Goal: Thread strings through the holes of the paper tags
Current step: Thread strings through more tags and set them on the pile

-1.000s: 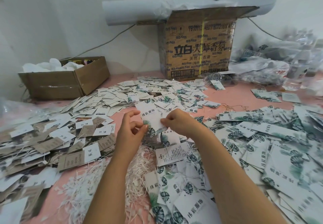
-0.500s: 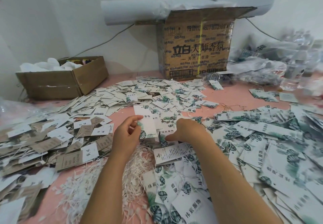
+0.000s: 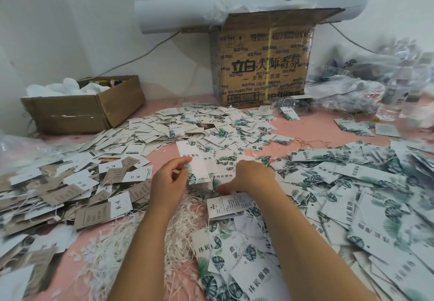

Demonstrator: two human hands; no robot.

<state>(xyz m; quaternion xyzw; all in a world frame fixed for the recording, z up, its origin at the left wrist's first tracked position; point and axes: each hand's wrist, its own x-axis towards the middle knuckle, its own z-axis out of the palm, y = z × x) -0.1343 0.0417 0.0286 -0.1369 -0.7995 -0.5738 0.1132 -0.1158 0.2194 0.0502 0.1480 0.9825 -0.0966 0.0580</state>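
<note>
Now your right hand (image 3: 249,178) is off the leaf-print tag (image 3: 193,164), grip unreadable, likely fetching strings (image 3: 185,211) below the pinch; left hand (image 3: 168,183) pinches it alone.

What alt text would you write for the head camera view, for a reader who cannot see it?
A person's left hand pinches a white leaf-print paper tag above a pink table heaped with loose tags, while the right hand reaches toward a tangle of white strings. A printed cardboard box stands at the back.
</note>
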